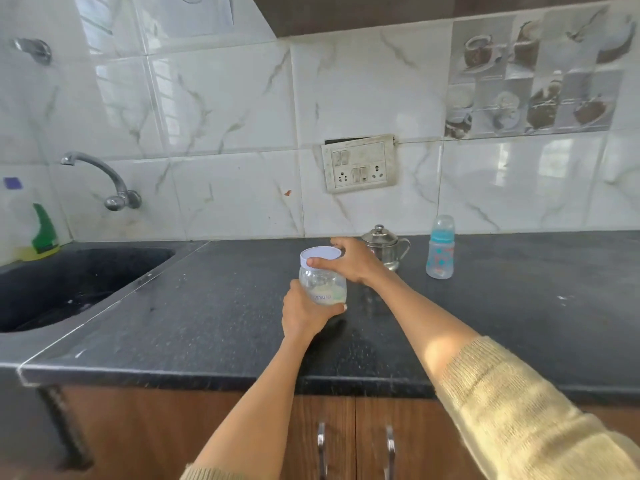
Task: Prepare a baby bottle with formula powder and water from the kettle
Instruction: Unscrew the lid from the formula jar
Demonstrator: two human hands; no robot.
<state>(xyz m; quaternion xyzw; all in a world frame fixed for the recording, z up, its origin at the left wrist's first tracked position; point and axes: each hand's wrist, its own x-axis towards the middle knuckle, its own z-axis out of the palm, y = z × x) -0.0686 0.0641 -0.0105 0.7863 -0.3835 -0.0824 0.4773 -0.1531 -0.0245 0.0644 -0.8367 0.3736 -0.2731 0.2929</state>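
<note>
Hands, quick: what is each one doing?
Left hand: grips the jar low down.
Right hand: grips the jar's lid.

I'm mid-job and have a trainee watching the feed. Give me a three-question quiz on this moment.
1. True or false: the baby bottle has its cap on.
2. Which hand grips the white lid of the jar? A) left hand B) right hand C) neither
3. Fill in: the steel kettle stands between the jar and the ____.

Key:
1. True.
2. B; the right hand holds the lid while the left hand holds the jar's body.
3. Baby bottle.
</note>
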